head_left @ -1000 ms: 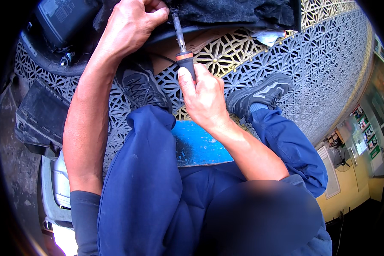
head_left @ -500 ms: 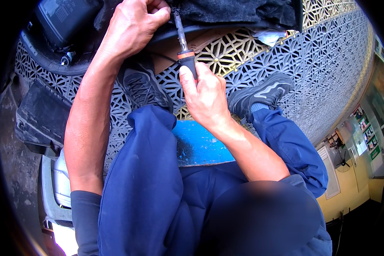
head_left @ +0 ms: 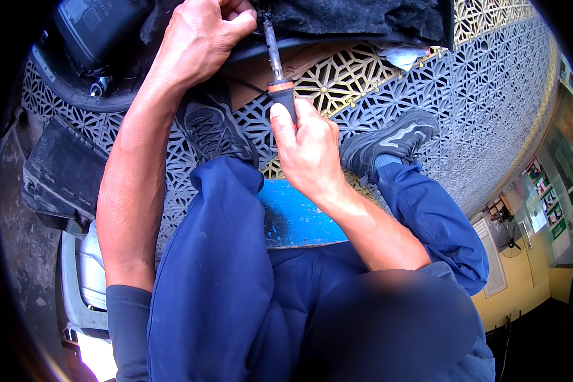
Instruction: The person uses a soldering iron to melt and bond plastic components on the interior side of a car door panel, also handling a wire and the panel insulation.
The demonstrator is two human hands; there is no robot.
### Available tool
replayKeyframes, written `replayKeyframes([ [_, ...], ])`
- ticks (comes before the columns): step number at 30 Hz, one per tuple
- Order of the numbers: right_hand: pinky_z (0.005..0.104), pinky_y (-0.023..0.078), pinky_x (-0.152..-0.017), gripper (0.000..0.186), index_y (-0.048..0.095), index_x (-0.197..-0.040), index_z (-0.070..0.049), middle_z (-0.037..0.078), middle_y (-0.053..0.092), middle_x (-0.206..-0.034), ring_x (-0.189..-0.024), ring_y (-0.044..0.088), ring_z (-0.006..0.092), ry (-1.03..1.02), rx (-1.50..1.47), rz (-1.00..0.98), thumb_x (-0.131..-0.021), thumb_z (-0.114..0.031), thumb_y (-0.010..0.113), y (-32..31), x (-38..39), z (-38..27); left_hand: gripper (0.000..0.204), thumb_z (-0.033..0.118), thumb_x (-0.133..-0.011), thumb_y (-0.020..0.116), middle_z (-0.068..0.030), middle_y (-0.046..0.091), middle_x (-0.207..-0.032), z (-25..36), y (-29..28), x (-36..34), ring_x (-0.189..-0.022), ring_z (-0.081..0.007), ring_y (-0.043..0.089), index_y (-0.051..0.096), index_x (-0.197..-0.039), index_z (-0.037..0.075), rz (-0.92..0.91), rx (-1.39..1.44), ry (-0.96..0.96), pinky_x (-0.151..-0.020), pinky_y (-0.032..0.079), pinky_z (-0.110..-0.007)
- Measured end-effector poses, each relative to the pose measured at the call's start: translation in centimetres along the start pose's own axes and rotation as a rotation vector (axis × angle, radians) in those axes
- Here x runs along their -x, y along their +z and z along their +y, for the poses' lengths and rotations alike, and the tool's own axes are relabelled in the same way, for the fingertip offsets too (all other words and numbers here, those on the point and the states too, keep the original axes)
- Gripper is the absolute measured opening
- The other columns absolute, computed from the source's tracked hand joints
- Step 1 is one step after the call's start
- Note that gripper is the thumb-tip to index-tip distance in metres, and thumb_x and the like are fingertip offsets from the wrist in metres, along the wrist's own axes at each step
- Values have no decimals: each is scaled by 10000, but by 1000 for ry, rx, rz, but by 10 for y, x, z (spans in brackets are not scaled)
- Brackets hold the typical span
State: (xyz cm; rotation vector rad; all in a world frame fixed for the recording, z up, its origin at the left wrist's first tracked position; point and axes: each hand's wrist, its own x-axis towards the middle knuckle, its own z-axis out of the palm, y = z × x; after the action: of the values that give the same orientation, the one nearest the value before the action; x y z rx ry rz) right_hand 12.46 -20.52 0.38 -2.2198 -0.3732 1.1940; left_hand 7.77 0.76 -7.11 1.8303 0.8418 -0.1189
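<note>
My right hand (head_left: 307, 143) is closed round the dark, orange-banded handle of a soldering iron (head_left: 282, 95). The iron's metal shaft points up, its tip at or very near a black, fuzzy-surfaced panel (head_left: 353, 22) along the top. Just left of that tip, my left hand (head_left: 204, 35) has thumb and fingers pinched at the panel's edge; what they hold, if anything, is hidden. A dark cord runs from near the handle toward the left.
At upper left are a black plastic housing (head_left: 95, 32) and a small fitting (head_left: 99, 86). Another black box (head_left: 60, 175) lies left. Cardboard (head_left: 235, 95) and white cloth (head_left: 401, 56) rest on lattice mats (head_left: 477, 102). A blue board (head_left: 299, 219) is between my legs.
The iron and my right hand have shifted slightly right, and the handle sits a little lower. My left hand has barely moved and stays pinched.
</note>
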Motion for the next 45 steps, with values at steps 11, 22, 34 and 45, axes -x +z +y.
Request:
replayKeyframes([
  [11, 327, 432, -529, 310, 610, -932, 22, 41, 558, -616, -576, 496, 82, -32, -59, 24, -1048, -263, 644, -3, 6, 3, 250, 206, -960, 722, -25, 703, -862, 3, -1, 1, -797, -90, 628, 741, -1049, -27, 19, -12, -15, -791, 530, -271],
  [22, 323, 441, -529, 285, 608, -934, 27, 43, 566, -621, -581, 518, 83, -18, -104, 9, -1051, -232, 632, -2, 8, -4, 252, 208, -973, 724, -23, 701, -860, 2, -3, 1, -789, -87, 623, 747, -1068, -24, 1, 6, -22, -778, 527, -265],
  [34, 361, 487, -552, 275, 596, -951, 22, 99, 612, -636, -581, 623, 160, -8, -8, -23, -1045, -235, 621, -3, 0, 0, 256, 205, -972, 723, -24, 703, -862, 1, -2, -1, -789, -81, 616, 746, -1071, -29, -12, -3, -27, -775, 524, -263],
  [45, 374, 499, -561, 271, 606, -948, 22, 115, 627, -650, -583, 652, 196, -1, -1, -16, -1038, -233, 625, -3, -1, -1, 245, 196, -966, 725, -13, 700, -860, 7, -7, -2, -793, -74, 615, 742, -1047, -35, -46, -4, -34, -773, 520, -259],
])
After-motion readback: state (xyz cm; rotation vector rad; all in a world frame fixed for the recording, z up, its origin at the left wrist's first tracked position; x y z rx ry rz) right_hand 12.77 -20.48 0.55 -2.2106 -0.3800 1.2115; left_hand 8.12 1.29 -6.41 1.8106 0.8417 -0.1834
